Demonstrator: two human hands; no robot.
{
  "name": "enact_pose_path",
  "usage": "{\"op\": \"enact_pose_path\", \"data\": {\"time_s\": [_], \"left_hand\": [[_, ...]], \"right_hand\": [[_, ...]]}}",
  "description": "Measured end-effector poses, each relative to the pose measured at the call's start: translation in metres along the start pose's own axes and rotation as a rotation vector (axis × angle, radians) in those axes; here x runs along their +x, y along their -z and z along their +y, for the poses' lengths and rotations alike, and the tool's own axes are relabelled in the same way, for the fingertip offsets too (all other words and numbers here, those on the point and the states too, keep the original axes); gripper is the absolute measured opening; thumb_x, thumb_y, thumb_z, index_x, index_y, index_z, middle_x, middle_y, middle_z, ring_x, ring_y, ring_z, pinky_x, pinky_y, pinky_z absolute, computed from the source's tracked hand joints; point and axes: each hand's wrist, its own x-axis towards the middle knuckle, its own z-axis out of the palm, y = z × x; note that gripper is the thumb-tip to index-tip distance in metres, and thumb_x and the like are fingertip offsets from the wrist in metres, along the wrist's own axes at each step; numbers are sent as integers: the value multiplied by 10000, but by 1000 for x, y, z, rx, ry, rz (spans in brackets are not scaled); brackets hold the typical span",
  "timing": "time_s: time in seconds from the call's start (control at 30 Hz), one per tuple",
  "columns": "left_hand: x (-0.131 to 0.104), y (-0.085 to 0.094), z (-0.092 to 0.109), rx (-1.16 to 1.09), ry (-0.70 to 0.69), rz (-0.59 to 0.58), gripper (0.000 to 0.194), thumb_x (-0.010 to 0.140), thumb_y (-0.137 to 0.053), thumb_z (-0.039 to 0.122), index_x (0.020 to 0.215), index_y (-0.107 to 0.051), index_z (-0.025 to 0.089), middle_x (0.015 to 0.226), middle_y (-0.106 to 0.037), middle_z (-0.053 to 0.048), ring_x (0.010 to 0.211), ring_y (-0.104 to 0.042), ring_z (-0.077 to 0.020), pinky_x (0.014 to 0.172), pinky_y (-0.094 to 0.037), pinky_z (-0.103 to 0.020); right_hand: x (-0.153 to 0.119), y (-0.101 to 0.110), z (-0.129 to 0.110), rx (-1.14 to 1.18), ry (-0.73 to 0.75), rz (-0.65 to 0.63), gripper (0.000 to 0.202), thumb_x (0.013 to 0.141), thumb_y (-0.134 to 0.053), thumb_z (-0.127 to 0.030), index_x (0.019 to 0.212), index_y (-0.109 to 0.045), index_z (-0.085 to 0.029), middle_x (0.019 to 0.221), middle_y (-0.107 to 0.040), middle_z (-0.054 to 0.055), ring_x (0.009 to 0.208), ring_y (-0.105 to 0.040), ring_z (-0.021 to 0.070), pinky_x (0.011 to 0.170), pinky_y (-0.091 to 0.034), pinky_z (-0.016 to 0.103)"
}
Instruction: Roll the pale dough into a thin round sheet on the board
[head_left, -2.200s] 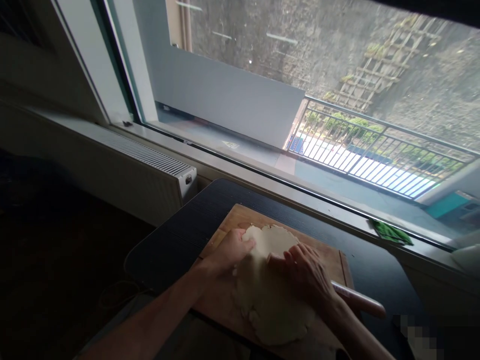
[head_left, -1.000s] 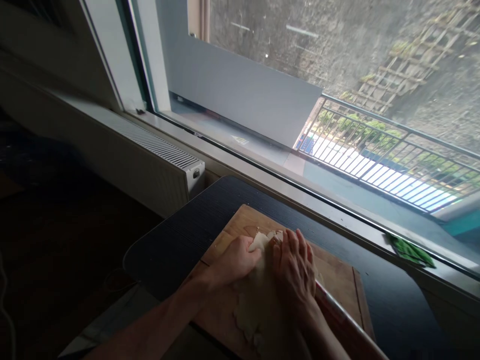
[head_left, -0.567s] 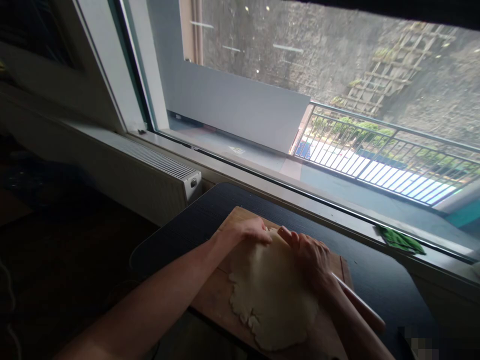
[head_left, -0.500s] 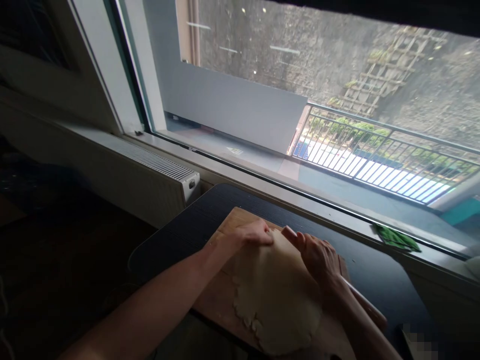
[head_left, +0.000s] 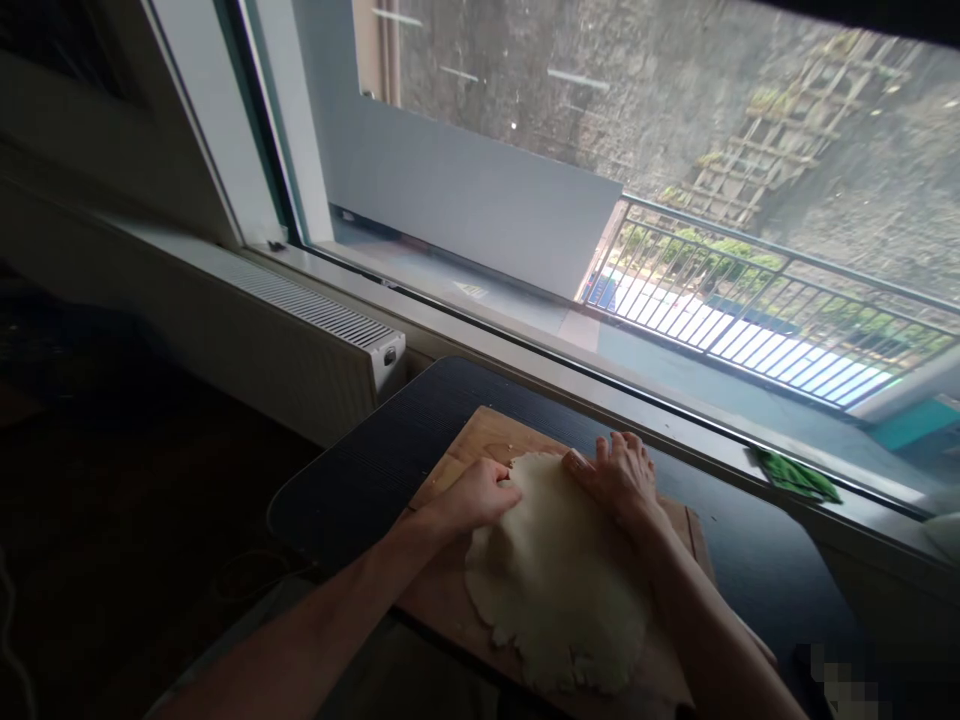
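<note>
A thin, pale sheet of dough (head_left: 562,570) with a ragged lower edge lies on a wooden board (head_left: 491,432). At the dough's upper left edge, my left hand (head_left: 484,492) is closed in a pinch on the rim. My right hand (head_left: 626,480) rests on a wooden rolling pin (head_left: 576,464) along the dough's right side, its palm on the pin and its fingers reaching over it. The pin's upper end shows beside the hand; most of its length is hidden under my right hand and forearm.
Beneath the board is a dark table (head_left: 390,440) with rounded corners. Behind it runs a window sill (head_left: 525,370) with a crumpled green cloth (head_left: 796,475) at the right. A white radiator (head_left: 330,350) stands to the left. Outside the glass is a railing (head_left: 720,300).
My left hand has moved down and left with the dough's edge, and the dough has turned counterclockwise on the board. My right hand's fingers have straightened over the rolling pin.
</note>
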Motion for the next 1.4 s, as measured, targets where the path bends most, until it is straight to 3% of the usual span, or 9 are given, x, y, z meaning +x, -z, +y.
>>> {"op": "enact_pose_path", "data": {"time_s": [0.2,0.37,0.57,0.7,0.77,0.97,1.17,1.3,1.4], "left_hand": [[-1,2,-1,-34,-45,-43,203,696,-507,305,664,-605,130,586,-557,7,506,-463,-97,435,-287,-193],[-2,2,-1,-14,-34,-17,205,698,-513,307,664,-608,128,598,-562,3,534,-482,-104,451,-297,-192],[-5,1,3,-64,-32,-30,202,707,-504,299,669,-605,128,580,-546,14,510,-449,-91,449,-287,-187],[-4,2,5,-21,1,-9,208,696,-514,297,680,-615,116,596,-564,-1,541,-482,-111,455,-291,-192],[-4,1,4,-22,-2,-17,210,703,-511,300,687,-615,118,600,-565,0,542,-479,-109,455,-289,-192],[-2,0,-4,-31,-34,-11,216,710,-523,325,668,-604,129,607,-559,5,537,-470,-99,459,-290,-192],[26,10,12,-106,124,-7,320,695,-534,443,637,-598,134,558,-554,-9,483,-477,-113,426,-302,-212],[42,-6,34,77,139,-21,226,592,-639,348,563,-564,137,497,-519,3,439,-443,-108,403,-268,-222],[36,-26,40,22,18,48,196,642,-606,325,669,-595,131,605,-572,-9,501,-474,-108,435,-307,-210]], "right_hand": [[-29,-16,-16,32,126,170,476,920,-215,-418,1285,-427,-198,1366,-375,79,1318,-181,242,1032,-185,431],[9,-19,6,23,-58,40,560,862,-264,-583,1152,-540,-192,1326,-405,132,1279,-248,317,960,-255,512],[-6,-19,-10,118,99,38,539,918,-140,-447,1314,-404,-193,1403,-335,79,1336,-157,226,1035,-187,424],[14,-13,5,86,-86,-27,594,850,-243,-608,1059,-603,-184,1330,-407,131,1295,-224,321,977,-234,508],[16,-15,2,108,-97,-45,604,857,-227,-598,1076,-597,-174,1326,-413,142,1289,-243,321,969,-253,498],[-9,-21,-37,95,127,190,492,921,-215,-364,1344,-352,-151,1399,-335,106,1326,-157,252,1028,-159,436],[6,-16,3,-9,87,206,467,934,-188,-430,860,-591,-207,940,-591,83,914,-500,210,834,-301,363],[-14,-13,29,-46,126,270,456,942,-196,-424,738,-536,-198,748,-559,29,678,-487,149,734,-296,310],[-36,-1,45,-19,179,308,417,949,-205,-379,743,-519,-198,751,-533,11,622,-448,123,708,-288,287]]}}
